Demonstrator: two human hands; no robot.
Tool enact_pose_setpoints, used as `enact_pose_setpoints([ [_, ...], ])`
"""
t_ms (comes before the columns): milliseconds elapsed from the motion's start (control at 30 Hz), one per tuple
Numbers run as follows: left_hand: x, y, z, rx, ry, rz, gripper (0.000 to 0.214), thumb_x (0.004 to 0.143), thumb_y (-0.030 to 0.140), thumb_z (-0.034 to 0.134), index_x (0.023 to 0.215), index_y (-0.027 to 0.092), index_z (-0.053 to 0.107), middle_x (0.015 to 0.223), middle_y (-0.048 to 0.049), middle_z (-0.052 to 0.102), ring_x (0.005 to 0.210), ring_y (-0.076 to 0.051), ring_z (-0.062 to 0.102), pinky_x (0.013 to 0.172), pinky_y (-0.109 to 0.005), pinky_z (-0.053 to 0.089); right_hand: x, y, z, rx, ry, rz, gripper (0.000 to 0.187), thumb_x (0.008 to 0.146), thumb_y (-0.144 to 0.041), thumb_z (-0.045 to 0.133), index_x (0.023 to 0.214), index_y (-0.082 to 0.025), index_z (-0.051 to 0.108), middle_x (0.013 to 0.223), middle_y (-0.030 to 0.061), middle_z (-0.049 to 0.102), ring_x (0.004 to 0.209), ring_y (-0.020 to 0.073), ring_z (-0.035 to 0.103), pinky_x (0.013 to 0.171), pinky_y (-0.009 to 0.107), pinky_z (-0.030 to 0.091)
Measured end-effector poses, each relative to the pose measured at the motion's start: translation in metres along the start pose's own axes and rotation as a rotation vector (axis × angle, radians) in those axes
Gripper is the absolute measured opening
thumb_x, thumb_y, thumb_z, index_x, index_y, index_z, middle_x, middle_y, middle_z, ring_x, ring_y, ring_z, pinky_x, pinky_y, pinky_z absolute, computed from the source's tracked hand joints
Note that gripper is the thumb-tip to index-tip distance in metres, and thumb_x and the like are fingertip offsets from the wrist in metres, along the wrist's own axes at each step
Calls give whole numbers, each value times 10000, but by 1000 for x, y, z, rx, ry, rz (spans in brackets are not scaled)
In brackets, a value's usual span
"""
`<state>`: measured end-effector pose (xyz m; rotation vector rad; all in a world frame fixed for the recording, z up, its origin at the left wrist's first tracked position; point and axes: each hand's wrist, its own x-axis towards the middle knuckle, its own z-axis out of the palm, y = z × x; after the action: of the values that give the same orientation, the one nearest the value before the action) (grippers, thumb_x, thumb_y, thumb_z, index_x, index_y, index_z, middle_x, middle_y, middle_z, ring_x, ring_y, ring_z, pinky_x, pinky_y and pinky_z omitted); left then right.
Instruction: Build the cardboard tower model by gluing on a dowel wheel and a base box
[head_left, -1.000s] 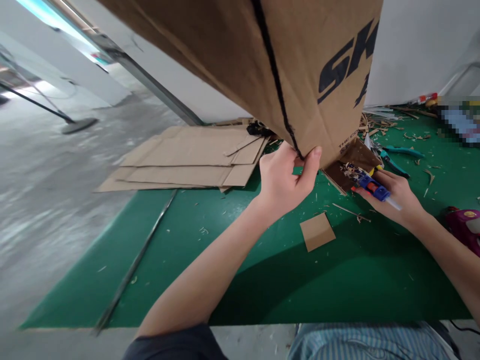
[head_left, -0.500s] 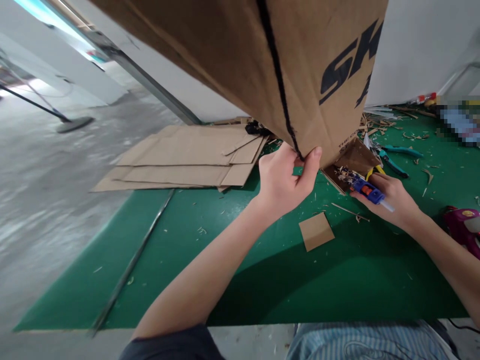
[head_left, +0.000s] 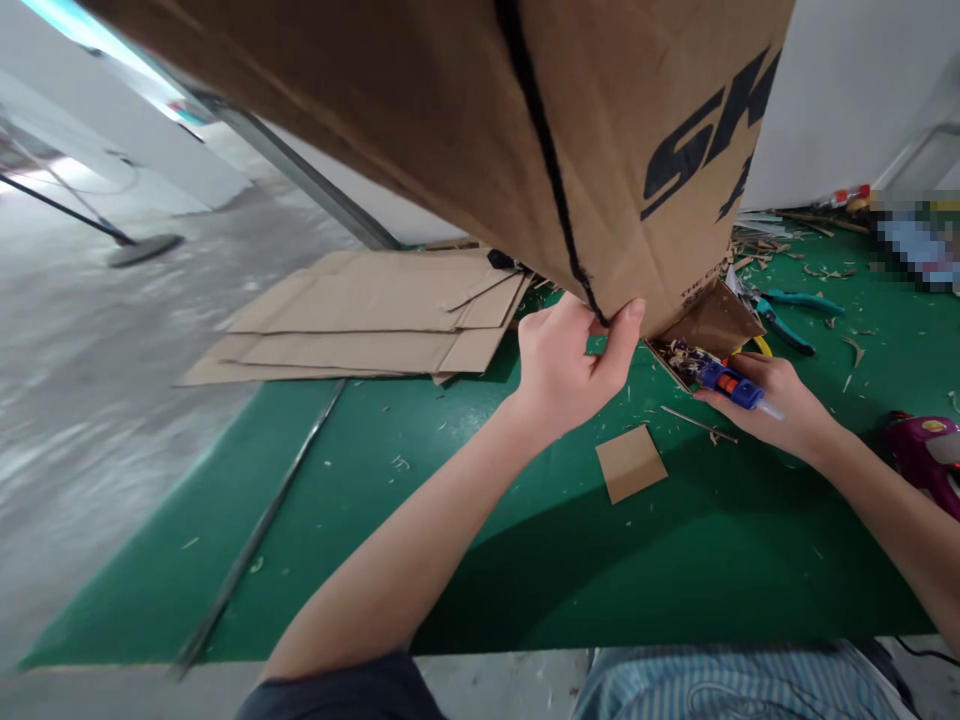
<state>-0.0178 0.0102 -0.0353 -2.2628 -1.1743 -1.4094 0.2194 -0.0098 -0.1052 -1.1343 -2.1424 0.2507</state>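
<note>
A large brown cardboard piece [head_left: 600, 150] with a black line down it and dark printed letters fills the upper middle. My left hand [head_left: 574, 365] pinches its lower corner between thumb and fingers, where the black line ends. On the right, my right hand [head_left: 787, 400] is closed around a blue hot glue gun [head_left: 726, 382] with a clear glue stick poking from its back. The gun's front lies over a small open cardboard box [head_left: 720, 318] holding scraps. Its handle is mostly hidden by the hand. A small cardboard square [head_left: 631, 464] lies below, apart from both hands.
Flat cardboard sheets [head_left: 360, 300] are stacked at the back left of the green table [head_left: 480, 560]. A thin metal strip [head_left: 262, 525] crosses the table's left part. Teal-handled pliers [head_left: 787, 325], offcuts and a maroon tool [head_left: 924, 455] lie to the right.
The glue gun and my right hand have shifted slightly left. My left hand keeps its pinch on the cardboard corner, and the large piece has tipped a little closer to the camera.
</note>
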Motion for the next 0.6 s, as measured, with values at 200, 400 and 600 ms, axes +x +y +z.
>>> enact_pose_setpoints([
  [200,0,-2,-1,-32,-16,2,295,923,354,546,664,218,512,468,47,432,445,-111,480,469,-252,375,2,-4,-1,113,-8,27,295,897,-470,659,856,-178,655,742,50,675,628,171,645,579,291,470],
  [400,1,-2,-3,-32,-21,13,318,915,340,557,630,233,465,456,47,416,443,-117,468,456,-262,363,3,-4,1,134,-42,120,289,875,-472,674,862,-183,676,752,55,707,650,195,680,552,291,470],
  [600,1,1,-5,-88,-17,4,307,913,319,577,646,222,462,490,49,448,471,-108,492,487,-253,371,4,-5,3,154,-37,132,301,859,-480,692,859,-179,675,733,54,707,634,193,684,547,283,463],
])
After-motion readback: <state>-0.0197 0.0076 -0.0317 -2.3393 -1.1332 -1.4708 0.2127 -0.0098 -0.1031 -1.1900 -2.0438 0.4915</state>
